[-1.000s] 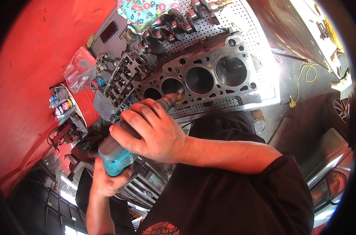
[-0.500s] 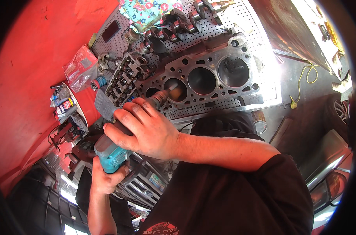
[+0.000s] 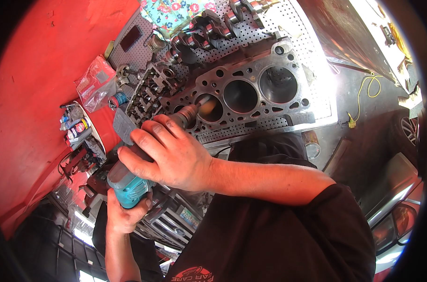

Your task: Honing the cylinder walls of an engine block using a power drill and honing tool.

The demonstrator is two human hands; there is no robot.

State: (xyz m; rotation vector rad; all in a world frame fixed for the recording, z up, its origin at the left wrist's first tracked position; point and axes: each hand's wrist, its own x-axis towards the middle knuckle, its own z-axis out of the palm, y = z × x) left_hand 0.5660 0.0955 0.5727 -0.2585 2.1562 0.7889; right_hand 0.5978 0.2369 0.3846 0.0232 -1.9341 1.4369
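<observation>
Across the middle left lies a teal and black power drill [image 3: 130,188], pointing up and right at an engine block [image 3: 293,105]. My left hand [image 3: 124,214] is wrapped round the drill's rear grip. My right hand [image 3: 176,157] lies over its front body, fingers curled on the casing. From the chuck, a shaft carries a tan honing head [image 3: 207,108], blurred by motion, at the mouth of a cylinder bore in the block. How deep it sits is hard to tell. Two dark bores show to its right; my right hand and the drill partly hide another bore at the left.
The block rests on a perforated metal table [image 3: 312,51]. A crankshaft [image 3: 208,30] and floral cloth [image 3: 171,14] lie behind it. To the left stand a cylinder head [image 3: 150,94], a red plastic bag [image 3: 95,80] and a red drum [image 3: 100,131] bearing cans. A yellow cord [image 3: 359,103] trails on the floor.
The drill and both my hands have shifted slightly left. More of the blurred honing head shows at the bore's mouth. My grip is unchanged.
</observation>
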